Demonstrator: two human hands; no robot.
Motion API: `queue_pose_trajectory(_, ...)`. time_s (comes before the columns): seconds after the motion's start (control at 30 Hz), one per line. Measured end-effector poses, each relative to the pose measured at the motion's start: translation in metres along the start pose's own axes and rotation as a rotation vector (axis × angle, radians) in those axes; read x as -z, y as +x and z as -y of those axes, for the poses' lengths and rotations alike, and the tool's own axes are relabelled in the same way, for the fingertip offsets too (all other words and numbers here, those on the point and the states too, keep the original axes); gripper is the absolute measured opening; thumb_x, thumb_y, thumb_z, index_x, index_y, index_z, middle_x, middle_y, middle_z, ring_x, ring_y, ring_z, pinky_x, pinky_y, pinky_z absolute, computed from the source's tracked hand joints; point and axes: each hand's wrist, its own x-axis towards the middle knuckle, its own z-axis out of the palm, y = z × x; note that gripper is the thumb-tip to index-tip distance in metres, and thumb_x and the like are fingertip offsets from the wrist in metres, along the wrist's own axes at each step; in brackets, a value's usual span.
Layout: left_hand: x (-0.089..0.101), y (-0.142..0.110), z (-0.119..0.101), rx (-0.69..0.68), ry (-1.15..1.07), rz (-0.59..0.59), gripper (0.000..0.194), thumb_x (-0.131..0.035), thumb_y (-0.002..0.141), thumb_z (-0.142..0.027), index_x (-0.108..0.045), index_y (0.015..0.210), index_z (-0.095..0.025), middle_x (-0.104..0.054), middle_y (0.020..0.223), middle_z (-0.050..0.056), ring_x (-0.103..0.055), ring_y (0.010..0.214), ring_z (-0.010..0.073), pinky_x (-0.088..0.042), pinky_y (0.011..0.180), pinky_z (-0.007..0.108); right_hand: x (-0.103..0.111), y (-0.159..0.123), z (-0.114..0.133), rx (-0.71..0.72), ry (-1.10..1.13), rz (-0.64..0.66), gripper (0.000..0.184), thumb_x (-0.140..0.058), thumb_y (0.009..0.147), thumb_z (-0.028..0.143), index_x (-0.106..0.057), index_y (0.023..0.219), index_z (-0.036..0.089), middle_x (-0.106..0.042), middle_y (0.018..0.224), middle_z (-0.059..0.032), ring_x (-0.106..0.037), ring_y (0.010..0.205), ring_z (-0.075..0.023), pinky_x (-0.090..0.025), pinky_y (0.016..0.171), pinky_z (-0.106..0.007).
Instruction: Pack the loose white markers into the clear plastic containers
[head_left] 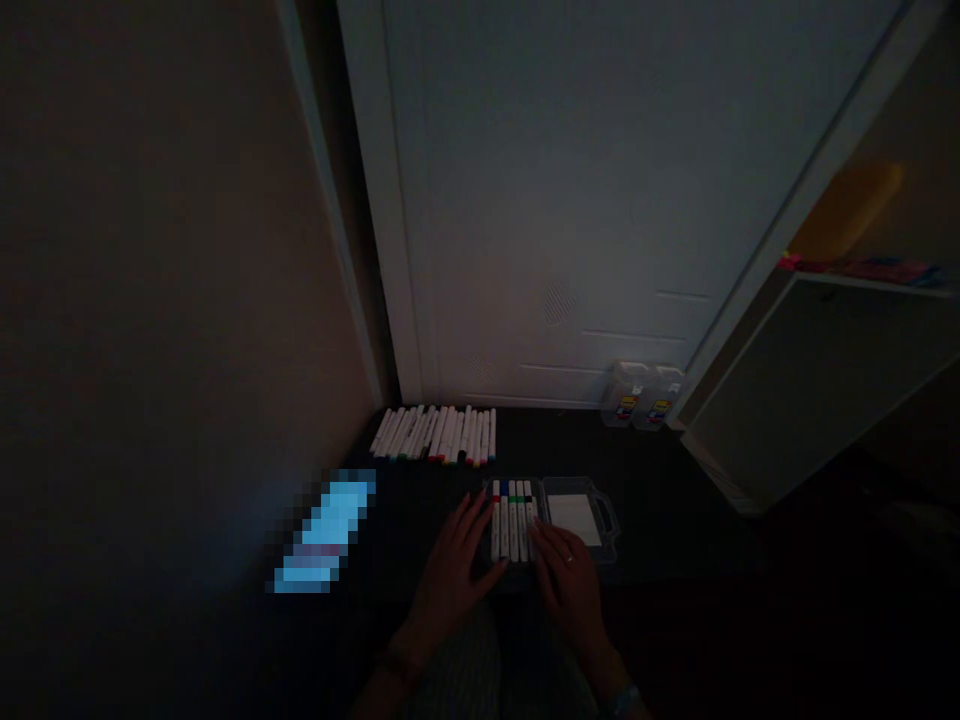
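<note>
Supporting tabletop (667,500): dark, dimly lit; we could misjudge an edge in this light.
Loose markers (447,435): rowed far left; a knock could roll them apart.
Open case (574,484): near middle; lifting it unevenly could tip it.
Left hand (454,550): thumb and fingers wide at the case's left side; pushing could shift it.
Right hand (566,570): by the rightmost marker; we cannot tell whether it pinches.
Cased markers (514,530): side by side, case's left half; uneven pressure could unseat one.
</note>
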Motion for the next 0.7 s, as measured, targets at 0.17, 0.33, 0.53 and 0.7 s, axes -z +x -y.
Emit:
queue_pose_trajectory(0.17,-0.002,0.004,0.006,-0.099,0.055,0.049,0.073,-0.054,0.084,-0.056,-0.027,0.147,-0.029,-0.028,0.154,0.006,-0.023,0.141,0.0309,-0.028,0.111,0.053,0.004,0.009,-0.004,-0.005,-0.048,-0.042,0.047,-0.041,0.091,0.014,-0.046,0.135,0.03,-0.061,0.127,-0.0022,-0.052,0.118,-0.0235,-0.039,0.101,-0.05)
queue_pose_trajectory(0.33,-0.006,0.005,0.008,-0.133,0.048,0.079,0.066,-0.053,0.088,-0.051,-0.028,0.146,-0.032,-0.035,0.151,0.003,-0.025,0.141,0.0273,-0.03,0.11,0.051,0.006,0.02,-0.009,0.022,-0.081,-0.006,0.047,-0.044,0.091,0.014,-0.047,0.135,0.029,-0.061,0.127,-0.0002,-0.05,0.12,-0.0235,-0.035,0.104,-0.051)
queue_pose_trajectory(0.53,-0.009,0.004,0.01,-0.099,0.014,0.132,0.063,-0.052,0.089,-0.047,-0.028,0.146,-0.033,-0.036,0.151,0.0,-0.023,0.142,0.0253,-0.036,0.109,0.049,0.007,0.022,-0.007,0.098,-0.075,0.117,0.05,-0.047,0.09,0.02,-0.042,0.139,0.03,-0.056,0.133,0.0003,-0.047,0.124,-0.0255,-0.037,0.103,-0.052)
queue_pose_trajectory(0.7,-0.009,0.005,0.01,-0.089,-0.003,0.134,0.061,-0.053,0.089,-0.047,-0.031,0.144,-0.034,-0.036,0.15,0.0,-0.024,0.141,0.0254,-0.038,0.109,0.049,0.011,0.027,0.0,0.06,-0.037,0.11,0.046,-0.05,0.09,0.022,-0.047,0.135,0.034,-0.059,0.129,0.0019,-0.049,0.122,-0.0241,-0.04,0.102,-0.051)
